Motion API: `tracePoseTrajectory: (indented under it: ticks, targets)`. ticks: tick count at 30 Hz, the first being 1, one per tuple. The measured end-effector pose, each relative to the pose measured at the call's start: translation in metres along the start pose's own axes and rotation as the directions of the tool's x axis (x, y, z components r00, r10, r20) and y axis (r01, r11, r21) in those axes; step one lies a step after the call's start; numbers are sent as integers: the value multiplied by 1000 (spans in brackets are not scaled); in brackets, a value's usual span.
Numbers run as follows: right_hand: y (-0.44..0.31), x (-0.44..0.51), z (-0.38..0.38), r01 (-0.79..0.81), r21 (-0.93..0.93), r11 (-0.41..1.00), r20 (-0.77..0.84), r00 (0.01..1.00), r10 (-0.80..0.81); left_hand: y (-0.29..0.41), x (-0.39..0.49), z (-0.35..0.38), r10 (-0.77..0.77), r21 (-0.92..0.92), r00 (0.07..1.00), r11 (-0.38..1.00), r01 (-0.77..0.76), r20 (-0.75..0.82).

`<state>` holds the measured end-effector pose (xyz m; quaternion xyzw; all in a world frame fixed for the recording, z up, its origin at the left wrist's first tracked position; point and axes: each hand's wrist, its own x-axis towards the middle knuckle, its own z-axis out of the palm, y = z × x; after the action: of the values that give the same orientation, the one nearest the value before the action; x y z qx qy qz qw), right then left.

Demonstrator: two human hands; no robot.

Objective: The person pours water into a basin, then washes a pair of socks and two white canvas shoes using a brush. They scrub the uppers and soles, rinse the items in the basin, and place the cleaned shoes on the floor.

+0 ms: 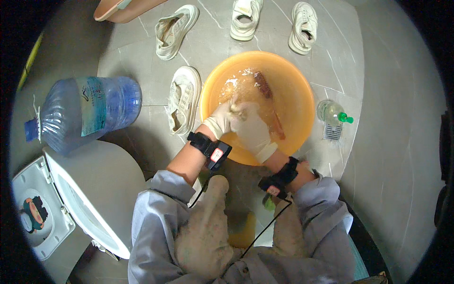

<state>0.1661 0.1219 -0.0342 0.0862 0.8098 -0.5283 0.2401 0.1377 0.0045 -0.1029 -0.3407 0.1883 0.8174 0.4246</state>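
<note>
An orange plastic basin (pixel 301 106) of bubbly water stands on the floor before me. Both my hands wear pale gloves and are close together over its near left part. My left hand (pixel 223 115) has its fingers bent beside the right one, near a small pale form that I cannot make out. Blur and a pale, washed-out look veil my right hand (pixel 253 127), so its grip is unclear. Just beyond it in the basin lies a scrub brush (pixel 263 85), dark reddish bristles at the far end and its brown handle slanting towards me.
White shoes (pixel 185 99) stand around the basin's far and left sides. A clear bottle with a green cap (pixel 330 113) lies by the floor drain (pixel 332 132). At left are a big blue water jug (pixel 120 96) and a container with a hinged white lid (pixel 60 245). A pinkish tub (pixel 124 12) is farther off.
</note>
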Motion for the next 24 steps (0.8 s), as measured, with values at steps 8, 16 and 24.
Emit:
tracePoseTrajectory:
  ticks: [8, 16, 24]
  targets:
    - [4, 12, 7, 334, -895, 295, 158, 857, -490, -9, -19, 19, 310, 410, 948, 875, -257, -67]
    - [38, 31, -19, 224, -459, 860, 61, 973, -221, 12, -37, 21, 595, 986, 791, 156, 60, -142]
    - [58, 19, -15, 229, -566, 792, 260, 961, -92, -15, -12, -13, 632, 685, 766, 610, -398, -118]
